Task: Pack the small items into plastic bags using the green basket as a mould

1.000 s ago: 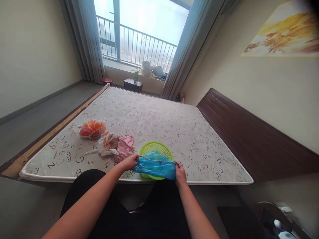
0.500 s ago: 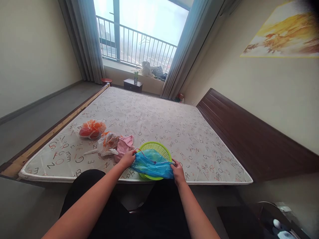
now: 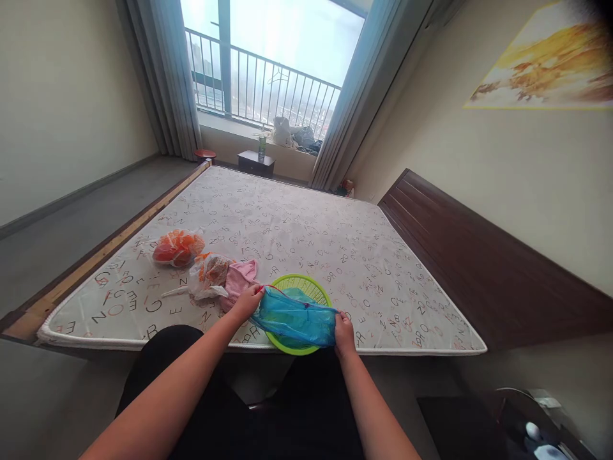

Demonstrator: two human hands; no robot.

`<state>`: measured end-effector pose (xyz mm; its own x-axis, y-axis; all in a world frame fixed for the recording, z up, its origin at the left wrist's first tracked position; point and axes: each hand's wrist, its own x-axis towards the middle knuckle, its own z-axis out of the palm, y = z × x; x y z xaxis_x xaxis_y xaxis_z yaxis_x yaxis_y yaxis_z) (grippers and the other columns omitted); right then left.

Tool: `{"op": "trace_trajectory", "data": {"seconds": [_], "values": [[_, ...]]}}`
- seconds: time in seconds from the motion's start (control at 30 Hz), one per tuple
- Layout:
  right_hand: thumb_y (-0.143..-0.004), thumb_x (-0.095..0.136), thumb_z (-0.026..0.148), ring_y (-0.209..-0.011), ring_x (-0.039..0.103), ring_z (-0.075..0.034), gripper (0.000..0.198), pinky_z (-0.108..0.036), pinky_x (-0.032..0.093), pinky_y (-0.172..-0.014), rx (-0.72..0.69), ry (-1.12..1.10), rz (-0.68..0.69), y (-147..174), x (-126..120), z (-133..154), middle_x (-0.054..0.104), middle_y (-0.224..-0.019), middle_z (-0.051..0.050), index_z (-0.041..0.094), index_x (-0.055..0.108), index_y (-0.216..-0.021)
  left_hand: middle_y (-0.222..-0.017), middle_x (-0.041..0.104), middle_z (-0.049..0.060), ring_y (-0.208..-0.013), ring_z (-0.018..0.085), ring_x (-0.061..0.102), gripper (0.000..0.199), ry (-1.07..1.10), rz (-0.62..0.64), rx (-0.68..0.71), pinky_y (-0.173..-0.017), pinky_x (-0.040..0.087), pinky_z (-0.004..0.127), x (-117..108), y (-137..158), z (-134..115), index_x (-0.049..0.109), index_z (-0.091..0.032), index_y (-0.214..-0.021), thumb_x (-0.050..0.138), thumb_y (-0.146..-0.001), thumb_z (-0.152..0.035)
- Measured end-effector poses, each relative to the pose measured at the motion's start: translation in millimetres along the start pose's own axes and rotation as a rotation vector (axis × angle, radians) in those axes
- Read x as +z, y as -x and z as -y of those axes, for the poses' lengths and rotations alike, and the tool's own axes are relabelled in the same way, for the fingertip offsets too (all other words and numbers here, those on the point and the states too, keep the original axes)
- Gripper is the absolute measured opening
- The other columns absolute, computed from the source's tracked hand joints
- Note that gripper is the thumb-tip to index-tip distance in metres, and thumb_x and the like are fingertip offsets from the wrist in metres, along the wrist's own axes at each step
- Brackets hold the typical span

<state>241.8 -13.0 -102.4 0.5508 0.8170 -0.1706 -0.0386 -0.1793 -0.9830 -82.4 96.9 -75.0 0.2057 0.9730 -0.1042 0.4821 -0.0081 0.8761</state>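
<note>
A blue translucent plastic bag (image 3: 294,322) with a red drawstring is stretched between my two hands. My left hand (image 3: 248,303) grips its left top corner and the red string. At the other end, my right hand (image 3: 344,332) pinches the right top corner. Beneath the bag a green plastic basket (image 3: 313,285) sits at the mattress's near edge, partly covered by it. Beside my left hand lies a pink cloth (image 3: 239,279). Further left are a clear bag with brown contents (image 3: 214,271) and a clear bag with round red items (image 3: 176,248).
The bare patterned mattress (image 3: 306,223) stretches ahead, with a dark headboard (image 3: 445,249) on its right and a wooden frame rail (image 3: 110,248) on its left. Past it stand a small dark nightstand (image 3: 256,165) and a red stool (image 3: 205,154). A dark table (image 3: 460,425) is at lower right.
My hands have pulled the blue bag a little wider and tauter. The right hand has shifted slightly right, and the green basket sits a bit nearer to me.
</note>
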Motion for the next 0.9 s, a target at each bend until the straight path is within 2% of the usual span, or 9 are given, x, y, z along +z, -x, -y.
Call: {"op": "trace_trajectory", "data": {"seconds": [0.07, 0.13, 0.23, 0.33, 0.43, 0.6, 0.77, 0.83, 0.9], "values": [[-0.072, 0.063, 0.043, -0.061, 0.058, -0.017, 0.031, -0.028, 0.049, -0.059, 0.013, -0.004, 0.013, -1, -2, 3, 0.068, -0.07, 0.001, 0.02, 0.07, -0.092, -0.099, 0.075, 0.008, -0.103, 0.026, 0.066, 0.037, 0.009, 0.01, 0.004, -0.095, 0.05, 0.036, 0, 0, -1, 0.07, -0.016, -0.1, 0.044, -0.092, -0.041], [-0.072, 0.063, 0.04, -0.06, 0.058, -0.017, 0.039, -0.027, 0.048, -0.058, 0.025, -0.014, 0.03, -1, -3, 6, 0.069, -0.073, 0.001, 0.02, 0.071, -0.104, -0.103, 0.075, 0.008, -0.104, 0.025, 0.066, 0.037, 0.041, -0.001, 0.01, -0.095, 0.05, 0.035, 0, 1, -2, 0.068, -0.017, -0.103, 0.044, -0.093, -0.042], [-0.073, 0.06, 0.038, -0.069, 0.063, -0.018, 0.049, -0.027, 0.049, -0.062, 0.015, -0.005, 0.037, -1, -3, 8, 0.074, -0.086, -0.002, 0.021, 0.071, -0.117, -0.11, 0.073, 0.01, -0.103, 0.024, 0.066, 0.038, 0.07, -0.051, 0.025, -0.094, 0.049, 0.034, 0, 2, -4, 0.065, -0.017, -0.11, 0.043, -0.095, -0.044], [-0.071, 0.059, 0.04, -0.081, 0.066, -0.021, 0.041, -0.029, 0.053, -0.07, 0.038, -0.029, 0.051, -1, 0, 8, 0.075, -0.092, -0.004, 0.019, 0.075, -0.103, -0.104, 0.073, 0.01, -0.1, 0.025, 0.065, 0.037, 0.027, -0.047, 0.045, -0.093, 0.048, 0.035, 0, 4, -4, 0.065, -0.017, -0.103, 0.041, -0.096, -0.044], [-0.07, 0.06, 0.043, -0.078, 0.065, -0.022, 0.034, -0.03, 0.054, -0.069, 0.109, -0.077, 0.087, -2, 2, 8, 0.074, -0.084, -0.004, 0.019, 0.074, -0.091, -0.101, 0.074, 0.01, -0.098, 0.026, 0.065, 0.038, -0.024, -0.022, 0.031, -0.091, 0.048, 0.036, -1, 4, -3, 0.067, -0.018, -0.095, 0.038, -0.097, -0.043], [-0.066, 0.06, 0.039, -0.078, 0.064, -0.021, 0.029, -0.03, 0.054, -0.067, 0.123, -0.098, 0.056, -5, -1, 9, 0.072, -0.08, -0.002, 0.021, 0.071, -0.086, -0.093, 0.074, 0.009, -0.092, 0.025, 0.066, 0.037, -0.124, -0.027, -0.005, -0.086, 0.049, 0.036, -2, 3, 0, 0.066, -0.017, -0.091, 0.039, -0.097, -0.043], [-0.061, 0.059, 0.032, -0.067, 0.061, -0.019, 0.038, -0.028, 0.05, -0.059, 0.15, -0.069, 0.068, -11, -6, 8, 0.069, -0.073, 0.0, 0.02, 0.069, -0.096, -0.107, 0.074, 0.011, -0.1, 0.024, 0.067, 0.028, -0.125, -0.019, -0.017, -0.091, 0.048, 0.034, -2, 2, -1, 0.067, -0.015, -0.106, 0.048, -0.093, -0.031], [-0.061, 0.059, 0.03, -0.07, 0.062, -0.02, 0.042, -0.029, 0.05, -0.061, 0.121, -0.021, 0.054, -14, -8, 11, 0.071, -0.081, -0.002, 0.021, 0.068, -0.101, -0.115, 0.073, 0.011, -0.106, 0.024, 0.067, 0.031, -0.109, -0.025, -0.024, -0.095, 0.047, 0.033, -2, 3, -1, 0.065, -0.015, -0.115, 0.05, -0.092, -0.028], [-0.062, 0.06, 0.029, -0.08, 0.065, -0.022, 0.044, -0.03, 0.052, -0.069, 0.021, 0.072, 0.009, -17, -9, 17, 0.073, -0.098, -0.005, 0.021, 0.068, -0.105, -0.121, 0.072, 0.012, -0.111, 0.024, 0.066, 0.036, -0.109, -0.037, -0.033, -0.097, 0.047, 0.033, -3, 4, -2, 0.063, -0.015, -0.124, 0.053, -0.091, -0.027]]}}
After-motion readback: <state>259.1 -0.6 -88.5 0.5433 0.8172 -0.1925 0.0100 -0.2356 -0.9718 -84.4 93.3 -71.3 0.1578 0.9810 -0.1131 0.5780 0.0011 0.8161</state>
